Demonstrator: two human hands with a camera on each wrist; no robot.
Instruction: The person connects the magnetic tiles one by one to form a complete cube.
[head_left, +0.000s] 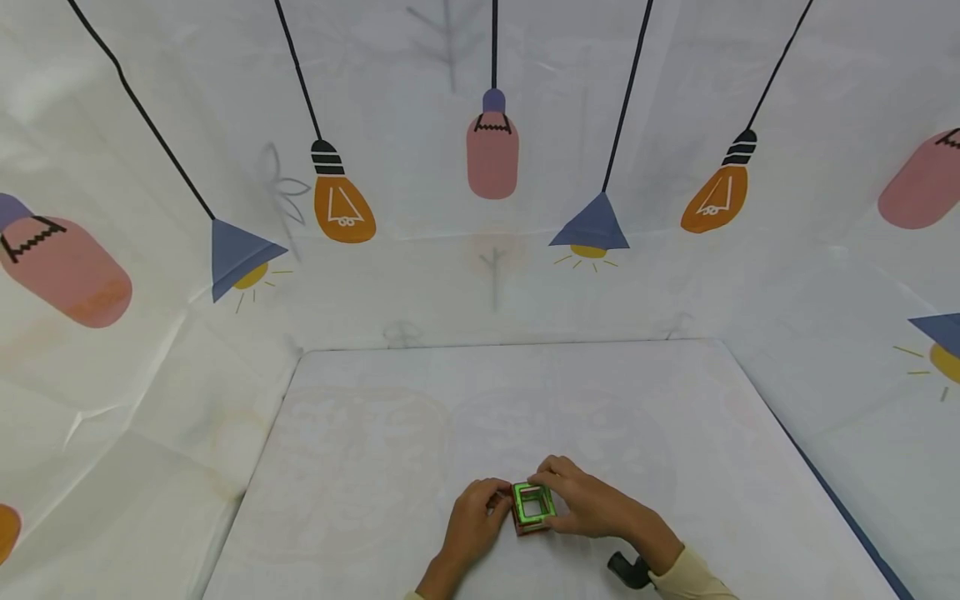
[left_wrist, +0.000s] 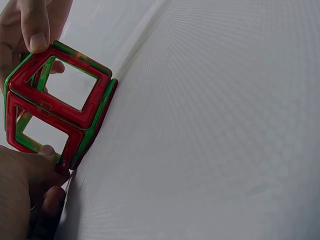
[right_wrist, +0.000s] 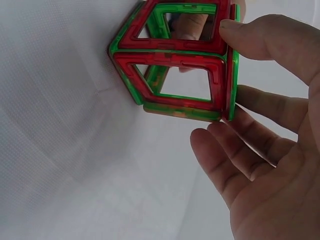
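A small cube of red and green magnetic tiles stands on the white tabletop, its square frames hollow in the middle. Its upper face shows green in the head view. From the left, my left hand pinches the cube's side; in the left wrist view the thumb lies over the lower bar of a red frame. My right hand holds the opposite side and upper edge. In the right wrist view its thumb presses the outer tile's edge, with the index finger on the other side and the remaining fingers spread below.
The white table stretches away toward a pale sheet wall printed with hanging lamps and bulbs. Similar sheeting rises at both sides. A black device sits by my right wrist.
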